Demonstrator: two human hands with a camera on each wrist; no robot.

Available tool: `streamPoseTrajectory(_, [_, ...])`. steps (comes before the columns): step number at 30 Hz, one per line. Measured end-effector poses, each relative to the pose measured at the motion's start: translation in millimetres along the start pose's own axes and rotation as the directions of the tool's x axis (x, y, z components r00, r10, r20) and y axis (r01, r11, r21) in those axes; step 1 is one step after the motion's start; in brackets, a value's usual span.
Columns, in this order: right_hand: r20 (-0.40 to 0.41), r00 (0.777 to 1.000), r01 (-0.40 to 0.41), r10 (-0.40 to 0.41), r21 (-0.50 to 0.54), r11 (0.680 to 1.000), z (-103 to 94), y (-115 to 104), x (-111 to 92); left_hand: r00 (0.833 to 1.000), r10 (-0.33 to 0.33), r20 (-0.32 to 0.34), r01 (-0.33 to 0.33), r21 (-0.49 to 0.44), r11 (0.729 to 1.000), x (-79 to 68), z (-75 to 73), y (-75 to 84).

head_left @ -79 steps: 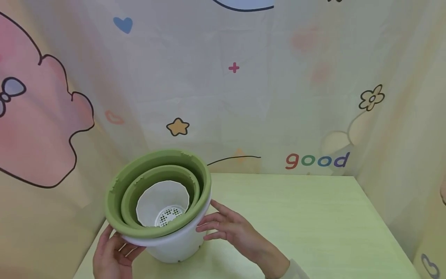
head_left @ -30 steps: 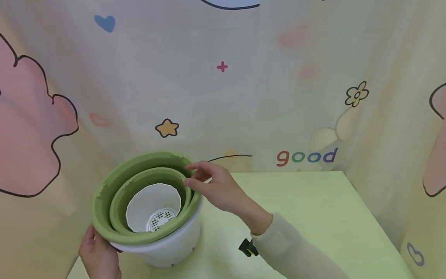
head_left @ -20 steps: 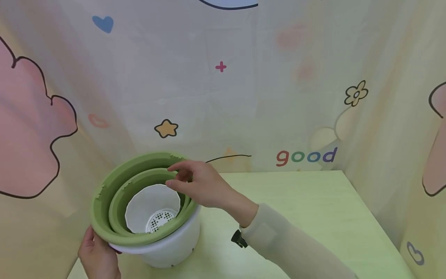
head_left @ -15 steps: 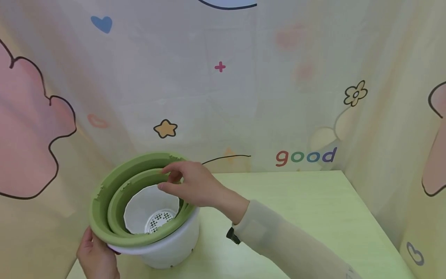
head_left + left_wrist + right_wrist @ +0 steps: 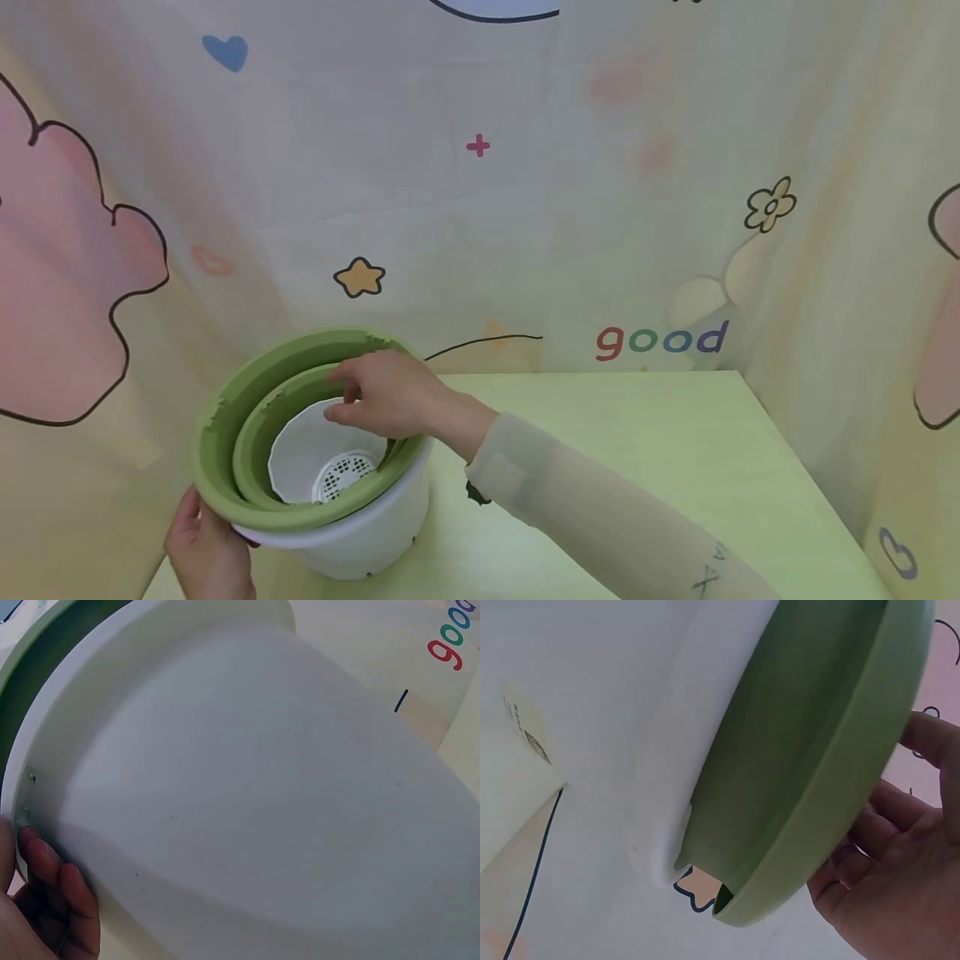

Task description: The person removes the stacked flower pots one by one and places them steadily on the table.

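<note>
A stack of nested flowerpots stands at the left of the table in the head view. Outermost is a white flowerpot [image 5: 367,533] with a wide green rim [image 5: 217,408]. Inside it sits a smaller green-rimmed pot [image 5: 251,446], and within that a white liner [image 5: 300,454] with a perforated bottom. My left hand [image 5: 208,546] grips the outer pot under its rim at the near left, fingers [image 5: 71,892] curled against the white wall. Over the right part of the stack is my right hand [image 5: 393,392], thumb and forefinger apart above the liner's edge. It hides part of the inner rims.
The pale green table [image 5: 637,467] extends to the right of the pots. A printed curtain [image 5: 525,208] hangs close behind and along both sides. My right sleeve [image 5: 592,517] crosses over the table's front, with a small dark object [image 5: 477,493] under its cuff.
My right hand has left the outer pot's right side, risen over the rim and moved left across the stack. My left hand still holds the outer pot at the near left.
</note>
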State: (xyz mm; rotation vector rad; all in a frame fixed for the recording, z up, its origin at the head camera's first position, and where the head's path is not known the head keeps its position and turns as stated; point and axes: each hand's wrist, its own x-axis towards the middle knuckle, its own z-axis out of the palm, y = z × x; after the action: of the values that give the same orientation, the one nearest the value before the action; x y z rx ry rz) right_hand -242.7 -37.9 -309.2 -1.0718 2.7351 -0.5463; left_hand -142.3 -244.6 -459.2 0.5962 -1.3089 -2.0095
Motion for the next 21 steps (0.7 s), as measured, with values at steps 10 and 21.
streamPoseTrajectory(10, [0.059, 0.998, -0.029, 0.036, -0.116, 0.993, 10.9, 6, 14, 1.0, 0.021, 0.004, -0.021, 0.02, 1.0, 1.3, 0.8, -0.7])
streamPoseTrajectory(21, [0.077, 0.995, -0.056, 0.071, -0.183, 0.982, 15.9, 9, 22, 1.0, 0.003, -0.006, -0.003, 0.011, 1.0, 1.7, 0.3, -1.5])
